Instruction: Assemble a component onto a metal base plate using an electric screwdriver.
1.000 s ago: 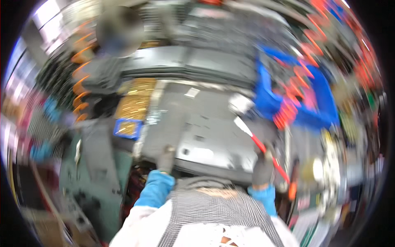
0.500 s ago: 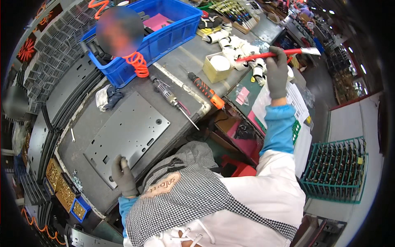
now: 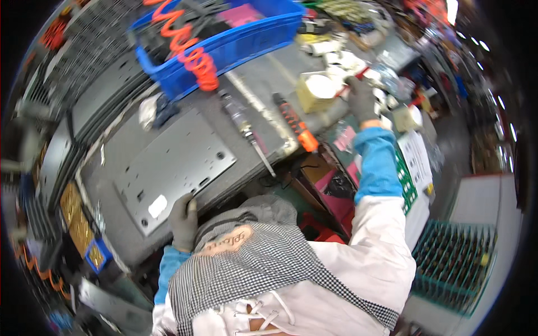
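Note:
My right hand (image 3: 363,101), in a grey glove, is closed on a red-handled brush (image 3: 362,73), beside a pale square box (image 3: 308,99) with a round white top or filling. Blur and the glove hide most of the brush. At the near edge of a flat grey metal plate (image 3: 174,159) with several holes, my gloved left hand (image 3: 184,221) rests with thumb and fingers slightly apart, holding nothing I can see. A bright white patch (image 3: 158,206) shows on the plate near those fingers. The plate lies flat on the grey bench (image 3: 224,179).
Right of the plate lie a powered screwdriver (image 3: 238,117) under an orange coiled hose (image 3: 190,56) and an orange-black driver (image 3: 294,122). Behind stands a blue bin (image 3: 224,56). A small wrench (image 3: 102,154), screw trays (image 3: 81,221) and stacked plates (image 3: 84,120) are left; a green rack (image 3: 455,266) stands right.
My right hand has drawn nearer the box, and the brush's long outline has dropped out of plain sight. My left hand has shifted right along the plate's edge; a white patch now shows.

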